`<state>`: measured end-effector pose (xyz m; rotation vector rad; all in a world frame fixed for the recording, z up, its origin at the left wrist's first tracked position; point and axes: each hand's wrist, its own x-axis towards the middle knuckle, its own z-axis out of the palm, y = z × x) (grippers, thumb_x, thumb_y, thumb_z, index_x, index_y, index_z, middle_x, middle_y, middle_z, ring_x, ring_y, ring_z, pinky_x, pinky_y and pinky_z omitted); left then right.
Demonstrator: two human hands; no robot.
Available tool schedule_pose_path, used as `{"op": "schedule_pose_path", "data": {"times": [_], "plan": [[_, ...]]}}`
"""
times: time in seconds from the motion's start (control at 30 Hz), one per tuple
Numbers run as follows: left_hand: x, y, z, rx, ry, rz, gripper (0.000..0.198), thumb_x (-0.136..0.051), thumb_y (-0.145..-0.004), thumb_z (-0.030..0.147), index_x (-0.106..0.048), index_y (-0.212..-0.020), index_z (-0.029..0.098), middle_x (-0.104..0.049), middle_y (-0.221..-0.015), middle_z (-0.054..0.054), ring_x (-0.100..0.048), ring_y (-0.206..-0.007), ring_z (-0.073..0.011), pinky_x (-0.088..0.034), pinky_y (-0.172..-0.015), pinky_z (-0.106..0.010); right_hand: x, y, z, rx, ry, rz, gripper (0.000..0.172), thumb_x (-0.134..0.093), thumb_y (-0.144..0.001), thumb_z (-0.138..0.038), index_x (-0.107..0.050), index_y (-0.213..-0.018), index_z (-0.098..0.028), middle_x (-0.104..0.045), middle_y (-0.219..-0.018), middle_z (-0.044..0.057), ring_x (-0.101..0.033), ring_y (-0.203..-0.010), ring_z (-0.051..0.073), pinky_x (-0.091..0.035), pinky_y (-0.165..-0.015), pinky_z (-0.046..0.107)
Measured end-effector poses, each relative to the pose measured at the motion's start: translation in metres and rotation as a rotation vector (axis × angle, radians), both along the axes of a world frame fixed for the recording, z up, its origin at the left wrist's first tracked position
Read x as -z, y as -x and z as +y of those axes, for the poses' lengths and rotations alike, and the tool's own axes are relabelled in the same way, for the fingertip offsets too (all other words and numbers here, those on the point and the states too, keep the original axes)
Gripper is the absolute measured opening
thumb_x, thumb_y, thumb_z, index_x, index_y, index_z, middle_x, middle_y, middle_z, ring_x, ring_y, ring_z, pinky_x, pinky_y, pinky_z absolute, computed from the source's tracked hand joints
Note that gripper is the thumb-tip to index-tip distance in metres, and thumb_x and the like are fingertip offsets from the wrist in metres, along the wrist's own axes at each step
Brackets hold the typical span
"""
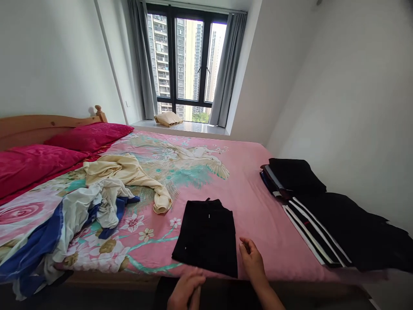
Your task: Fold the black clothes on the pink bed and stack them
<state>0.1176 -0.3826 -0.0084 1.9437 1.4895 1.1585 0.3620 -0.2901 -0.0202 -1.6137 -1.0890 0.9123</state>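
Two hands hover empty at the bed's near edge: the right hand [252, 257], fingers loosely spread, beside the folded black garment [206, 236] lying flat on the pink bedspread [254, 189]; the left hand [186, 292] half curled below it.

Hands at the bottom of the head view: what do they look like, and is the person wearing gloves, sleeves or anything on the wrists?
Both hands are bare, with no gloves. The left hand shows only fingers and knuckles at the bottom edge. The right hand comes with a bare wrist and forearm: no sleeve, watch or bracelet in sight. No rings can be made out on either hand.
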Motion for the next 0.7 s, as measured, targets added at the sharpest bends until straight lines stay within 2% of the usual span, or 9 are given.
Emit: {"op": "schedule_pose_path", "data": {"times": [0.03, 0.1, 0.2, 0.3, 0.37, 0.43, 0.53, 0.63, 0.7], "plan": [[-0.015, -0.004, 0.019, 0.068, -0.016, 0.022, 0.027, -0.043, -0.09, 0.03, -0.067, -0.102, 0.028, -0.066, -0.115, -0.005, -0.059, -0.112, -0.0196, -0.05, -0.096, -0.034, 0.007, -0.006, -0.007, 0.031, 0.021, 0.035, 0.044, -0.057, -0.069, -0.051, -0.06, -0.098, -0.018, -0.066, -0.103, 0.01, -0.06, -0.102, 0.024, -0.046, -0.092, 0.033], [-0.04, -0.013, 0.057, 0.109, -0.043, 0.073, 0.029, -0.04, -0.09, 0.026, -0.067, -0.1, 0.025, -0.066, -0.116, -0.006, -0.057, -0.115, -0.0196, -0.048, -0.1, -0.036, 0.019, -0.012, -0.021, 0.076, 0.076, 0.11, 0.048, -0.062, -0.062, -0.052, -0.061, -0.095, -0.018, -0.066, -0.103, 0.01, -0.06, -0.101, 0.026, -0.05, -0.084, 0.032], [-0.056, -0.024, 0.105, 0.16, -0.05, 0.24, 0.029, -0.042, -0.087, 0.02, -0.067, -0.101, 0.024, -0.065, -0.116, -0.005, -0.054, -0.119, -0.0202, -0.041, -0.106, -0.04, 0.023, -0.012, -0.036, 0.061, 0.198, 0.208, 0.055, -0.064, -0.058, -0.055, -0.06, -0.098, -0.018, -0.065, -0.105, 0.012, -0.062, -0.096, 0.028, -0.053, -0.062, 0.031], [-0.051, -0.026, 0.135, -0.002, 0.068, 0.368, 0.033, -0.044, -0.084, 0.02, -0.061, -0.112, 0.023, -0.06, -0.125, -0.006, -0.05, -0.122, -0.021, -0.037, -0.107, -0.04, 0.02, -0.011, -0.04, 0.019, 0.261, 0.257, 0.059, -0.064, -0.058, -0.055, -0.059, -0.102, -0.016, -0.063, -0.111, 0.014, -0.061, -0.099, 0.029, -0.052, -0.057, 0.03], [-0.043, -0.021, 0.148, -0.155, 0.166, 0.394, 0.038, -0.043, -0.085, 0.022, -0.054, -0.121, 0.016, -0.056, -0.127, -0.013, -0.05, -0.12, -0.0246, -0.038, -0.103, -0.043, 0.018, -0.013, -0.037, -0.005, 0.282, 0.255, 0.059, -0.064, -0.058, -0.054, -0.06, -0.102, -0.016, -0.064, -0.109, 0.013, -0.061, -0.097, 0.028, -0.052, -0.056, 0.029], [-0.035, -0.013, 0.156, -0.24, 0.259, 0.402, 0.044, -0.045, -0.084, 0.028, -0.05, -0.123, 0.007, -0.058, -0.121, -0.02, -0.054, -0.115, -0.0298, -0.04, -0.097, -0.046, 0.019, -0.016, -0.033, -0.028, 0.306, 0.231, 0.055, -0.064, -0.059, -0.051, -0.061, -0.102, -0.017, -0.067, -0.1, 0.01, -0.063, -0.088, 0.026, -0.05, -0.052, 0.027], [-0.025, -0.002, 0.169, -0.295, 0.419, 0.402, 0.048, -0.049, -0.081, 0.037, -0.053, -0.117, 0.007, -0.065, -0.107, -0.02, -0.062, -0.101, -0.0317, -0.045, -0.085, -0.043, 0.022, -0.019, -0.028, -0.059, 0.293, 0.189, 0.046, -0.064, -0.062, -0.047, -0.063, -0.098, -0.018, -0.068, -0.088, 0.007, -0.064, -0.076, 0.022, -0.048, -0.051, 0.026], [-0.019, 0.004, 0.184, -0.294, 0.525, 0.38, 0.043, -0.054, -0.076, 0.044, -0.061, -0.102, 0.011, -0.07, -0.095, -0.015, -0.065, -0.092, -0.029, -0.046, -0.075, -0.036, 0.022, -0.021, -0.025, -0.082, 0.23, 0.167, 0.04, -0.063, -0.063, -0.045, -0.065, -0.093, -0.018, -0.069, -0.086, 0.007, -0.065, -0.081, 0.023, -0.051, -0.061, 0.028], [-0.017, 0.006, 0.193, -0.254, 0.569, 0.36, 0.036, -0.058, -0.072, 0.046, -0.064, -0.083, 0.012, -0.071, -0.081, -0.012, -0.066, -0.081, -0.0264, -0.046, -0.066, -0.031, 0.02, -0.022, -0.025, -0.089, 0.197, 0.149, 0.036, -0.063, -0.063, -0.044, -0.066, -0.089, -0.018, -0.069, -0.086, 0.007, -0.064, -0.086, 0.023, -0.051, -0.069, 0.029]]}}
